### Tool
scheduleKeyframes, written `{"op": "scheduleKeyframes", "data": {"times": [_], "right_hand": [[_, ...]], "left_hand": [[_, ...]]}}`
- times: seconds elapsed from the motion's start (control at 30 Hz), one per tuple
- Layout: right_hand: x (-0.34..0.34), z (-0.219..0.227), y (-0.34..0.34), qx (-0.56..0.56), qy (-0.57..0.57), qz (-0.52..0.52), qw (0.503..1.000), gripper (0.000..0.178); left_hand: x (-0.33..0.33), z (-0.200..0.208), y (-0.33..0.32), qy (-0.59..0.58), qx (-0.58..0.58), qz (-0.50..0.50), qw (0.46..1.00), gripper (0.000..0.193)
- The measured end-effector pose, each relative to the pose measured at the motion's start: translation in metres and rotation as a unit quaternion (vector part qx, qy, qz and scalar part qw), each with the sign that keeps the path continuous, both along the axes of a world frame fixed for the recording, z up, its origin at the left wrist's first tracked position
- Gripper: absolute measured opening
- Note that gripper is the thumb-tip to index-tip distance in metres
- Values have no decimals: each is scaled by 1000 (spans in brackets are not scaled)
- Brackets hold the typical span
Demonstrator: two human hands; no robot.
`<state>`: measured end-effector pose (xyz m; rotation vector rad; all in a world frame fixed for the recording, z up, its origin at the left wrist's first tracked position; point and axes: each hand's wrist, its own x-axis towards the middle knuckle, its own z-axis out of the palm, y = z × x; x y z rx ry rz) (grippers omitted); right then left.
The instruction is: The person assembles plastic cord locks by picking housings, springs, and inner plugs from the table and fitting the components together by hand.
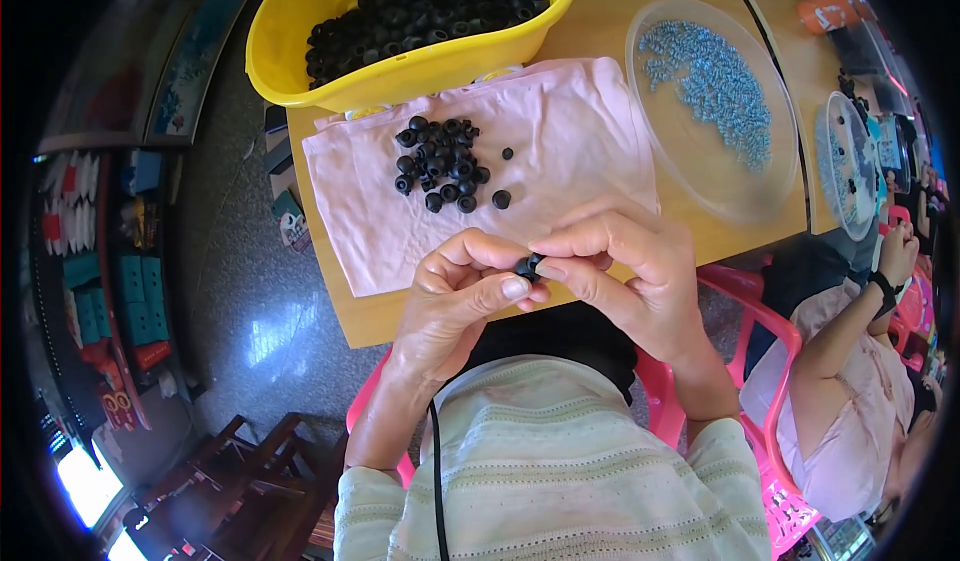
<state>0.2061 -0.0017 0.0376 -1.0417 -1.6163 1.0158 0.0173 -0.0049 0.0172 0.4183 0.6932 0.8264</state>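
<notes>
Just in front of my body, over the near edge of the table, my left hand [470,279] pinches a small round black rubber-like piece [526,268] between thumb and fingers. My right hand [620,266] closes its thumb and forefinger on the other end of the same piece. Beyond my hands, a loose pile of similar black pieces [440,161] lies on a pink cloth [570,131]. Two stray black pieces, one larger [501,200] and one smaller [507,154], sit to the right of that pile.
A yellow tub [420,69] full of black pieces stands at the far left. To the right, a clear round tray [690,196] holds many small blue pieces. Further right are another clear tray [828,181] and a seated person's arm [845,331]. Shelves [110,291] stand at left.
</notes>
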Motion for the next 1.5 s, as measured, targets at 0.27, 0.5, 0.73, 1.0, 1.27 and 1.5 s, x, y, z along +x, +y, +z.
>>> {"op": "scheduleKeyframes", "data": {"times": [0.27,0.5,0.73,1.0,1.27,1.5], "right_hand": [[-8,9,-4,93,-100,-31,990,36],[-5,-2,3,189,-89,-16,978,30],[-16,-5,-3,228,-162,-37,959,25],[-6,-23,27,12,-164,-35,986,30],[-19,-47,30,102,-259,-60,958,21],[-21,-45,26,85,-242,-73,964,22]], "left_hand": [[5,3,2,-100,-87,-10,991,13],[4,4,-2,-88,-102,3,991,13],[-6,8,3,5,-79,-21,997,17],[-37,35,37,170,162,26,972,20],[-38,119,198,420,474,113,766,24],[-5,141,281,353,522,133,765,33]]}}
